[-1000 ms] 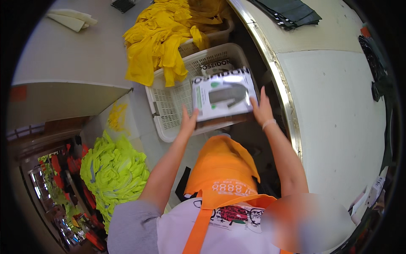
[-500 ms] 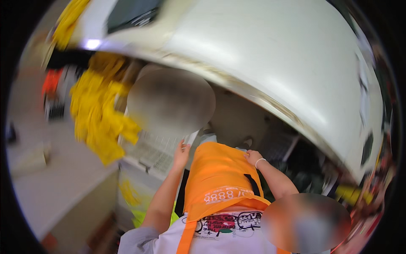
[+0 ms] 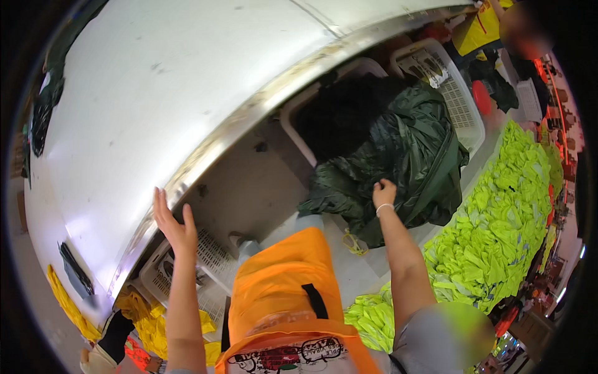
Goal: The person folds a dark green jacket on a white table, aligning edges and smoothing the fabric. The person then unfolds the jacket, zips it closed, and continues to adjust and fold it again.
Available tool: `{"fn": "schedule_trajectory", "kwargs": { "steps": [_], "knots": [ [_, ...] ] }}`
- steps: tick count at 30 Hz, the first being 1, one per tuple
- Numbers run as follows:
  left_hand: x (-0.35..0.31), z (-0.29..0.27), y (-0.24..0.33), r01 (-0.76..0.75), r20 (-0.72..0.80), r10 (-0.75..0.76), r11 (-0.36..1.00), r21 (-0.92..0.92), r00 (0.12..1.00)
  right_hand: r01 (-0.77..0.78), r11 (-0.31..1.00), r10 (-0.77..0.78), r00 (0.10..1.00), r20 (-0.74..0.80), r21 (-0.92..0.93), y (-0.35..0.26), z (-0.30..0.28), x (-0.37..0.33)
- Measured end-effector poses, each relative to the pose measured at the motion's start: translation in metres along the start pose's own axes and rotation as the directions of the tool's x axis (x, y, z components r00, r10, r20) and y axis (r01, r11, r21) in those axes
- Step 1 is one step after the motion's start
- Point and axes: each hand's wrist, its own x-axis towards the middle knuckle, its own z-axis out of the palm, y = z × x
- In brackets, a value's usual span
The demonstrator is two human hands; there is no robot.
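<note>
My left hand (image 3: pixel 176 227) is raised at the edge of the white table (image 3: pixel 187 93), thumb and fingers spread, holding nothing. It may be touching the edge; I cannot tell. My right hand (image 3: pixel 385 194), with a white bracelet at the wrist, is at the near side of a heap of shiny dark green fabric (image 3: pixel 423 156). Its fingers are bent and closed on the fabric, though the fingertips are partly hidden. The heap spills out of a white plastic basket (image 3: pixel 298 134) and hangs over its near side.
A large pile of lime-yellow fabric (image 3: pixel 486 230) lies at the right. Another white basket (image 3: pixel 461 100) stands behind the green heap. Below my left hand are a white basket (image 3: pixel 208 255) under the table and yellow fabric (image 3: pixel 146 318). I wear an orange apron (image 3: pixel 280 274).
My view has swung to the right, so the green heap and lime pile are now in sight. My left hand has risen to the table edge; my right hand has left the apron for the green fabric.
</note>
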Motion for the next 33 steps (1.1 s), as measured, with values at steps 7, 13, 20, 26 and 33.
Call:
{"fn": "schedule_trajectory", "kwargs": {
  "steps": [7, 13, 20, 26, 33],
  "knots": [
    [0.024, 0.102, 0.051, 0.068, 0.016, -0.086, 0.874, 0.48, 0.996, 0.28, 0.914, -0.294, 0.956, -0.004, -0.293, 0.024, -0.052, 0.154],
    [0.031, 0.111, 0.063, 0.011, 0.024, -0.028, 0.843, 0.538, 0.999, 0.399, 0.917, -0.344, 0.759, 0.553, 0.023, 0.008, 0.099, 0.155],
    [0.038, 0.122, 0.066, -0.02, 0.013, 0.015, 0.863, 0.506, 1.0, -0.009, 0.999, 0.033, 0.88, 0.475, -0.051, 0.045, 0.19, 0.137],
    [0.027, 0.106, 0.059, 0.014, 0.048, -0.044, 0.867, 0.499, 0.998, 0.052, 0.9, -0.169, 0.957, 0.236, 0.432, -0.08, 0.011, 0.194],
    [0.001, 0.1, 0.161, -0.02, 0.326, -0.028, 0.99, 0.143, 0.945, -0.576, -0.093, 0.049, 0.812, 0.581, 0.812, -0.224, -0.184, 0.088]
  ]
}}
